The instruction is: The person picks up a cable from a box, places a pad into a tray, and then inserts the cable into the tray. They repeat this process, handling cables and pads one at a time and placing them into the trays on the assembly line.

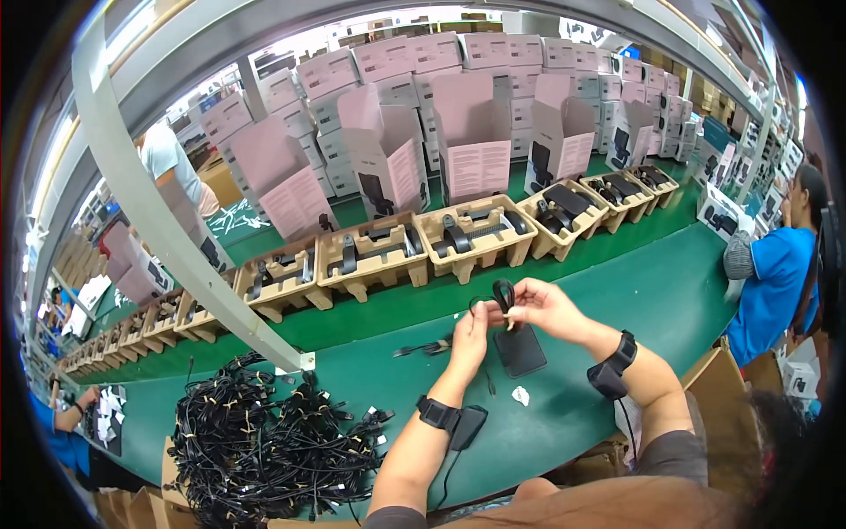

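Above the green table point(564, 392), both my hands are at a small looped black cable point(503, 295). My right hand point(548, 310) pinches the loop, its fingers closed around it near a light-coloured tie. Close beside it, my left hand point(469, 339) is closed on a thin strand of the same cable. Just below the hands lies a flat black rounded-square pad point(521, 352). Another black cable point(423, 349) rests on the table left of my left hand. A scrap of white paper point(521, 396) lies in front of the pad.
A large heap of tied black cables point(264, 441) covers the table at the left. Moulded cardboard trays point(480, 247) holding black parts stand in a long row behind, before open pink-white boxes point(476, 132). A grey metal post point(167, 194) rises at left. Co-workers point(771, 282) stand at both sides.
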### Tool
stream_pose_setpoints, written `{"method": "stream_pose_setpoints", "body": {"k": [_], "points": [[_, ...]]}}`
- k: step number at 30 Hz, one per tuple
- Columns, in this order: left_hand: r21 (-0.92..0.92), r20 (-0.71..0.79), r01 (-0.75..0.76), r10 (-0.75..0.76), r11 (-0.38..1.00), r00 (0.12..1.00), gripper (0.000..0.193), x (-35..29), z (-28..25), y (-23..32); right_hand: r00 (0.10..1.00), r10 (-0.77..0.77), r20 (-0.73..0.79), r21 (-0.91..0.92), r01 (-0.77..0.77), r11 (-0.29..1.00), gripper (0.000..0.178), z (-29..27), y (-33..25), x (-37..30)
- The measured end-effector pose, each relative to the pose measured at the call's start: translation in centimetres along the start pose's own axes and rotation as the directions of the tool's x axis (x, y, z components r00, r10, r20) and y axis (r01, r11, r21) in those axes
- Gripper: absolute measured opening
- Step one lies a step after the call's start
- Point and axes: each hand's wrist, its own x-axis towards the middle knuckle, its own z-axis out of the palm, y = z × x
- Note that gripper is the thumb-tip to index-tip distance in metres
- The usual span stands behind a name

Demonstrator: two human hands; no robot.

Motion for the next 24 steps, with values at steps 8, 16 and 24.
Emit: {"method": "stream_pose_setpoints", "body": {"k": [8,16,24], "points": [[-0.031,0.266,0.4,-0.378,0.916,0.887,0.041,-0.8,-0.3,1.5,0.686,-0.403,0.606,-0.758,0.652,-0.028,0.066,1.3,-1.2,-0.1],[0.022,0.316,0.211,-0.208,0.977,0.926,0.025,-0.7,-0.9,1.3,0.799,-0.366,0.477,-0.875,0.47,-0.115,0.047,-1.9,-2.0,-0.8],[0.751,0.103,-0.234,0.241,0.618,0.965,0.011,-1.3,-1.5,-2.5,0.697,-0.716,0.044,-0.988,-0.075,-0.134,0.022,-11.5,-5.4,5.0]]}}
